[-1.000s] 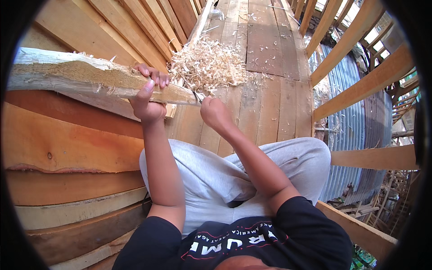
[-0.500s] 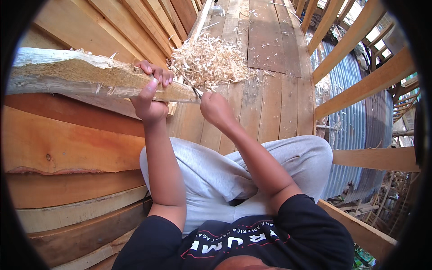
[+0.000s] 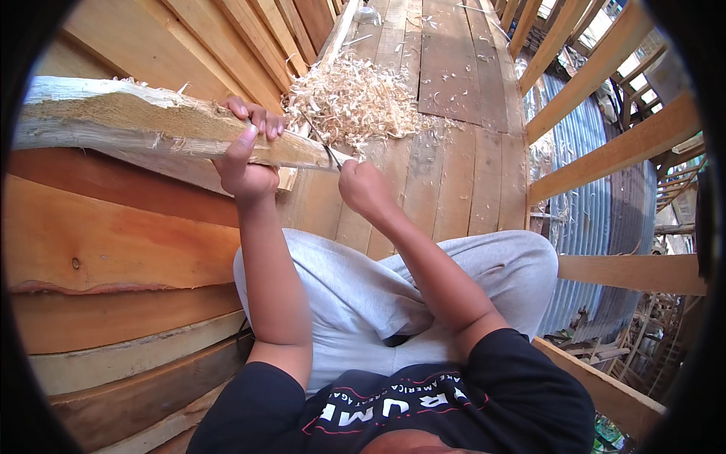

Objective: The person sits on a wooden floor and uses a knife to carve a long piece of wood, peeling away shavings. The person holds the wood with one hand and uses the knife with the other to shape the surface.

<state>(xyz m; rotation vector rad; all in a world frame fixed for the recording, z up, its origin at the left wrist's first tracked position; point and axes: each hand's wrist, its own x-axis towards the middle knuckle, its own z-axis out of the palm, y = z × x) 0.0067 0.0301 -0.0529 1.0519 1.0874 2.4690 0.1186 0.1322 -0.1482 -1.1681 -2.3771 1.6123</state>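
Note:
A long piece of pale, rough-hewn timber (image 3: 136, 125) reaches in from the left and narrows toward its right end. My left hand (image 3: 253, 147) is closed around it close to that tapered end, thumb on top and fingers over the far side. In my right fist (image 3: 365, 187) is a knife, its handle hidden by the fingers. The thin dark knife blade (image 3: 327, 150) lies slantwise across the timber's tip, pointing away from me to the upper left.
Beyond my hands a heap of curled wood shavings (image 3: 352, 102) covers part of the plank floor (image 3: 476, 174). Stacked boards (image 3: 121, 242) form a wall on my left. A slatted wooden railing (image 3: 612, 147) runs along the right, with corrugated metal sheets (image 3: 582, 219) below it.
The knife blade now shows more fully across the timber's tip. My right hand has shifted slightly right and toward me; my left hand and the timber have moved slightly left.

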